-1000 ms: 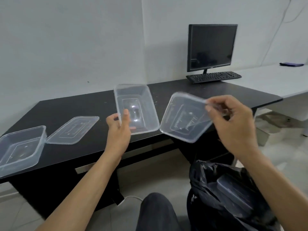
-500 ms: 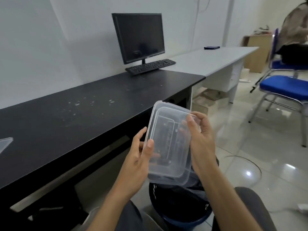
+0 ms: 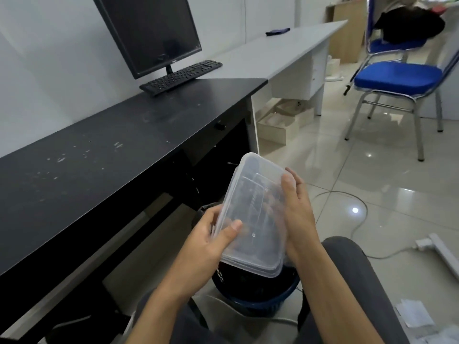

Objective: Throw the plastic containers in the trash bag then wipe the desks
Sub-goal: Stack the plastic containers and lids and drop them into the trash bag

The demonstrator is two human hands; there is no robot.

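Observation:
A clear plastic container with its lid on (image 3: 250,214) is held tilted between both hands. My left hand (image 3: 211,240) grips its lower left edge, thumb on the lid. My right hand (image 3: 296,214) clasps its right side. Directly below it sits a blue bin lined with a black trash bag (image 3: 258,291), mostly hidden by the container and my hands. The black desk (image 3: 104,155) stretches to the left, speckled with white crumbs.
A monitor (image 3: 151,31) and keyboard (image 3: 181,76) stand at the black desk's far end. A white desk (image 3: 280,50) adjoins it. A blue chair (image 3: 395,80) stands at right. A white cable (image 3: 357,219) and power strip (image 3: 429,244) lie on the tiled floor.
A second ago each hand held a separate piece over the desk; they are joined into one closed container. The view has swung right and down, and the container now hangs over the bin.

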